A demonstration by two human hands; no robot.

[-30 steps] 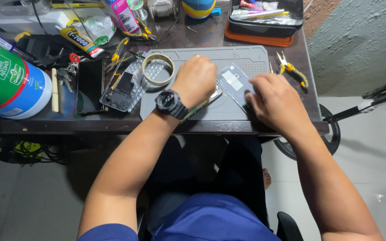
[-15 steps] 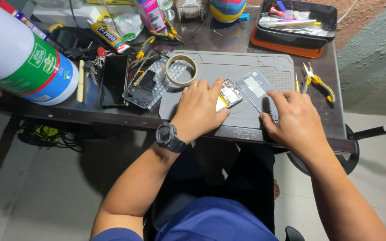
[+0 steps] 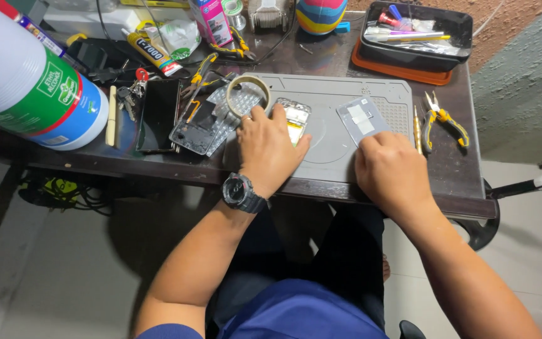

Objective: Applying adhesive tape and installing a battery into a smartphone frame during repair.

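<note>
Two hands at work on an opened phone on a grey repair mat.

From the head camera we see our left hand [image 3: 270, 147], wristwatch [image 3: 241, 192] on the wrist, lying flat with fingers spread over the opened phone [image 3: 296, 119] at the middle of the grey mat [image 3: 334, 94]; a tape ring [image 3: 248, 95] sits just beside the fingertips. Our right hand [image 3: 387, 169] is curled, knuckles up, at the near edge of a grey panel piece [image 3: 362, 117]; whether it grips anything we cannot tell. Yellow-handled pliers [image 3: 441, 118] lie to the right, a white bottle [image 3: 26, 88] far left.
</note>
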